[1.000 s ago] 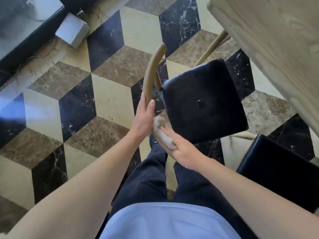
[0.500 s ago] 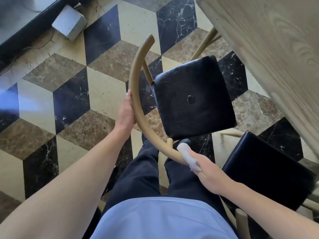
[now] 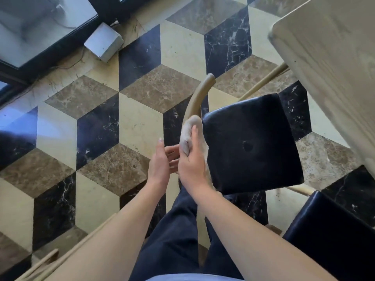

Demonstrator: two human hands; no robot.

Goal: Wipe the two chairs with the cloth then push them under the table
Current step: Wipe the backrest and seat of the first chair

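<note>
A chair with a black padded seat [image 3: 251,142] and a curved light-wood backrest [image 3: 199,94] stands in front of me beside the wooden table [image 3: 332,63]. My right hand [image 3: 192,161] grips a whitish cloth [image 3: 189,130] wrapped over the left part of the backrest. My left hand [image 3: 162,161] is just left of it with straight fingers reaching toward the rail, which is hidden there. A second chair's black seat [image 3: 332,236] shows at the lower right.
The floor is cube-patterned marble tile. A white box [image 3: 103,42] lies near a dark window frame [image 3: 50,55] at the upper left. A table leg [image 3: 263,82] slants behind the chair. Pale wooden pieces [image 3: 42,262] sit at the lower left. My dark-trousered legs [image 3: 174,236] stand below.
My right hand slid the cloth along the backrest from its right end round to the left side. My left hand let go of the rail and now lies beside the right.
</note>
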